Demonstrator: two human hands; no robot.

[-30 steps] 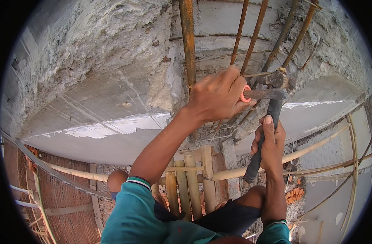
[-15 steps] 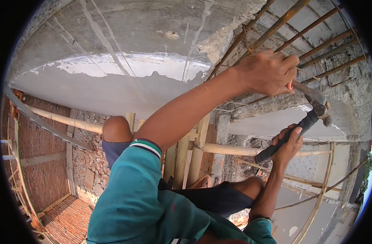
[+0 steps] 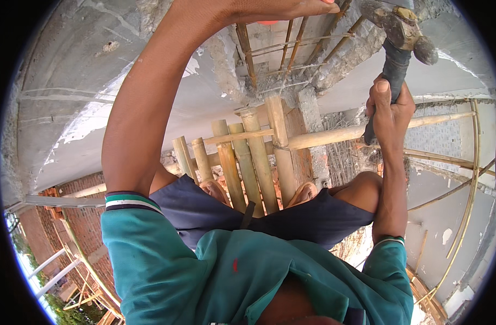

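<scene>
My left hand [image 3: 275, 7] is raised at the top edge, partly cut off by the frame. Its fingers look closed around something with an orange-red part [image 3: 268, 22] that shows just below the palm; the rest of that thing is hidden. On the right, my right hand [image 3: 390, 111] grips a hammer by its black-wrapped handle [image 3: 395, 67], thumb along the handle. The worn metal hammer head [image 3: 402, 32], with a rounded end, points up beside the broken concrete, to the right of my left fingertips. I cannot tell whether it touches anything.
Rusty reinforcing bars [image 3: 297, 46] cross an opening in the rough concrete overhead. Below me are bamboo poles [image 3: 252, 154] and a long horizontal bamboo rail [image 3: 324, 139]. Grey plastered concrete [image 3: 69, 92] curves along the left; brick walls [image 3: 85, 187] stand lower down.
My view has swung, so the bamboo and both knees now show more fully. My left hand has gone up to the top edge; the hammer in my right hand also sits higher.
</scene>
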